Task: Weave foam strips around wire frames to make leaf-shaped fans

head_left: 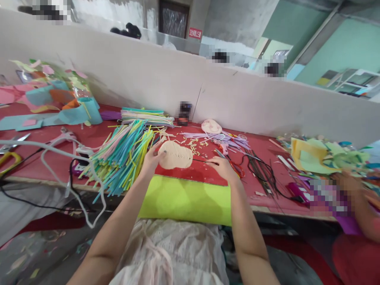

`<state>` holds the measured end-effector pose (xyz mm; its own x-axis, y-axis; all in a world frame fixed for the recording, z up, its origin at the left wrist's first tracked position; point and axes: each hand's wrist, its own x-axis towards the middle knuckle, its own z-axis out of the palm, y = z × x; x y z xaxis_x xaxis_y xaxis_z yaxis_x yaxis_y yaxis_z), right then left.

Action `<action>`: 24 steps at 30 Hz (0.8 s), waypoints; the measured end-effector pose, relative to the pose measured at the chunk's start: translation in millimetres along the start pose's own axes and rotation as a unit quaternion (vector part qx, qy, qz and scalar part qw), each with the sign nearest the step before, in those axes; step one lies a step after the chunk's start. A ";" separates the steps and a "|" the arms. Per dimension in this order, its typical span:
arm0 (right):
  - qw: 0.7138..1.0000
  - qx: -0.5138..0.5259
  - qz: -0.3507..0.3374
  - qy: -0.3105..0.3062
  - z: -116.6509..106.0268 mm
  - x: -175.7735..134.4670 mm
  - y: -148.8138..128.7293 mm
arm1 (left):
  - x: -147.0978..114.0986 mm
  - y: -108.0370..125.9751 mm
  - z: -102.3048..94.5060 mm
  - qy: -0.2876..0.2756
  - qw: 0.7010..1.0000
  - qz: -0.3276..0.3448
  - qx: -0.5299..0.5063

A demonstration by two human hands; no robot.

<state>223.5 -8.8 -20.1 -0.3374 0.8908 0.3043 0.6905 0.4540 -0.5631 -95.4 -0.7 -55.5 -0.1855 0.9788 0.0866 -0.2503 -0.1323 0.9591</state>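
A cream, figure-eight-shaped flat piece (179,156) with a row of small slits or ridges along its middle is raised just over the red work surface. My left hand (152,156) grips its left end between thumb and fingers. In my right hand (221,165) is a thin dark stick (200,160), pinched near its right end. The stick's left end meets the piece at its right edge; whether it passes through the slits I cannot tell. Below my hands a lime-green sheet (187,200) hangs over the table's front edge.
Bundles of coloured strips (124,152) lie to the left, beyond a white cable (101,190). Orange-handled scissors (237,168), dark sticks (259,172) and lilac strips (234,138) are to the right. A white partition (142,79) stands behind. At far right is another person's arm (363,206).
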 end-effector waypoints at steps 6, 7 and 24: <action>0.995 0.001 0.002 -0.095 17.9 15.6 22.4 | -10.4 -19.1 -18.0 0.022 0.966 0.082 0.244; 0.995 0.003 0.001 -0.098 22.0 16.4 22.9 | -12.2 -19.3 -14.8 0.029 0.955 0.119 0.269; 0.985 -0.163 -0.058 -0.003 88.8 -6.0 -36.5 | -36.7 -50.9 44.6 -0.235 0.694 0.243 0.635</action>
<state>143.5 -28.9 -69.5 -0.4296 0.8334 0.3476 0.8155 0.5234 -0.2470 -33.5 -22.9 -95.4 0.4516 0.8486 0.2755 0.8284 -0.5135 0.2238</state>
